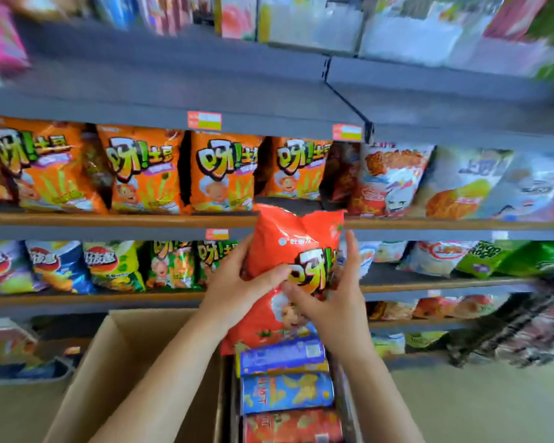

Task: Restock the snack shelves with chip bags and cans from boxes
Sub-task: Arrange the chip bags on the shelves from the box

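Both hands, left [237, 282] and right [330, 302], clamped on red bag [288, 251], unshelved; cans [285, 394] wait in box [115, 362] (shelves mostly full).

One head-worn camera looks forward and slightly down, close to the shelves [119, 220], with boxes [115, 362] just below.
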`<state>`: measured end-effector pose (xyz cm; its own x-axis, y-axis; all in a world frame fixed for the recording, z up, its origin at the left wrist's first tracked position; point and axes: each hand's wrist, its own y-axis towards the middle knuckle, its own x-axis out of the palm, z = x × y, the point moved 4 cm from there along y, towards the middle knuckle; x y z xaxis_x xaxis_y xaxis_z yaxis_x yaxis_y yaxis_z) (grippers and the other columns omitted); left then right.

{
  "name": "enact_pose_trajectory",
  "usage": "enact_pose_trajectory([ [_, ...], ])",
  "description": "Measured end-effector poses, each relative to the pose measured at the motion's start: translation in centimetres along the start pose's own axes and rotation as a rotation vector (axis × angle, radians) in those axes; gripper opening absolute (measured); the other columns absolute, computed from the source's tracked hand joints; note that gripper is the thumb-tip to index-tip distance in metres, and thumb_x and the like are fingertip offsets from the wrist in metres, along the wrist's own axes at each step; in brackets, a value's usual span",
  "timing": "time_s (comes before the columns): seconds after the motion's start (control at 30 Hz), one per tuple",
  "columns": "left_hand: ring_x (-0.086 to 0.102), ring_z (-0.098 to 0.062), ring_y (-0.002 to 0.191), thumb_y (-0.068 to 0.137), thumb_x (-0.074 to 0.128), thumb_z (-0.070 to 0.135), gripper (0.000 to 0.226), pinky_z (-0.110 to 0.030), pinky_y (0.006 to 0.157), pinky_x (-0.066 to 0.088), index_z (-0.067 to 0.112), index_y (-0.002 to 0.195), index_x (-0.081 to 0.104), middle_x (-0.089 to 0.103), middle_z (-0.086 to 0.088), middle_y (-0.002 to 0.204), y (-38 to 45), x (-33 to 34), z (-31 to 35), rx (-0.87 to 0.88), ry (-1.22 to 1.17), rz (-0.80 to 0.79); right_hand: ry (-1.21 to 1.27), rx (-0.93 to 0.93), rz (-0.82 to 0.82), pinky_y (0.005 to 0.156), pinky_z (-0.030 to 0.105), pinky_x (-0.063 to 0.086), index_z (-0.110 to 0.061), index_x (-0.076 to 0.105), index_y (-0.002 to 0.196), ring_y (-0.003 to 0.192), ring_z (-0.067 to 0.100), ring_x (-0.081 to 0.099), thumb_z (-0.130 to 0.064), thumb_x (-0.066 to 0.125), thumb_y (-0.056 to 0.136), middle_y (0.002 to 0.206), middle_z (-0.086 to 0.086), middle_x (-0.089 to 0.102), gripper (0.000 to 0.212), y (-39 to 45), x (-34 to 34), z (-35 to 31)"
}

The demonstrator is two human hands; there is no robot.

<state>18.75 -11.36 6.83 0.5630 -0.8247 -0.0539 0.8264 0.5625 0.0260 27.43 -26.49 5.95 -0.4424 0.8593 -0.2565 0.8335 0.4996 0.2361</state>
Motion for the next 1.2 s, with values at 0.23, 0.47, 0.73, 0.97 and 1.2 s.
enact_pose_trajectory([
  [0.23,0.058,-0.006,0.117,0.099,0.055,0.038,0.020,-0.035,0.103,0.044,0.038,0.117,0.063,0.062,0.017,0.120,3.2,2.4,2.0,-0.063,0.118,0.160,-0.054,-0.176,0.142,0.096,0.024,0.050,-0.054,0.014,0.153,0.121,-0.007,0.052,-0.030,0.081,0.083,0.134,-0.024,0.049,0.099,4.9,-6.0,-0.8],
  [0.47,0.017,-0.025,0.152,0.099,0.059,0.029,0.071,-0.039,0.117,0.025,0.021,0.159,0.021,0.004,0.001,0.167,9.2,2.0,0.0,-0.120,0.889,0.026,0.000,-0.171,0.377,0.101,0.022,0.034,-0.040,0.016,0.157,0.117,-0.014,0.032,-0.025,0.075,0.088,0.122,-0.036,0.034,0.092,11.6,-5.2,0.3],
  [0.73,0.023,-0.032,0.149,0.094,0.063,0.033,0.086,-0.044,0.115,0.035,0.027,0.160,0.007,-0.001,0.005,0.168,13.0,0.5,-4.2,-0.108,1.069,-0.026,0.036,-0.169,0.392,0.098,-0.006,0.021,-0.022,0.014,0.159,0.120,-0.037,0.018,-0.014,0.076,0.088,0.133,-0.039,0.025,0.094,15.7,-1.3,2.9],
  [0.97,0.036,-0.028,0.138,0.088,0.066,0.037,0.087,-0.041,0.105,0.045,0.028,0.159,0.016,0.014,0.005,0.161,13.9,0.0,-4.6,-0.077,1.081,0.039,-0.338,-0.177,0.370,0.063,0.038,0.049,-0.041,0.011,0.156,0.090,0.027,0.051,-0.039,0.075,0.087,0.098,0.004,0.045,0.095,19.4,1.2,3.1],
  [1.2,0.036,-0.023,0.139,0.090,0.063,0.039,0.086,-0.034,0.093,0.049,0.026,0.159,0.014,0.010,0.010,0.159,13.9,0.2,-4.8,-0.060,1.140,0.037,-0.619,-0.176,0.242,0.064,0.039,0.047,-0.041,0.013,0.157,0.106,0.032,0.048,-0.046,0.075,0.085,0.111,0.013,0.045,0.095,22.1,3.8,2.7],
])
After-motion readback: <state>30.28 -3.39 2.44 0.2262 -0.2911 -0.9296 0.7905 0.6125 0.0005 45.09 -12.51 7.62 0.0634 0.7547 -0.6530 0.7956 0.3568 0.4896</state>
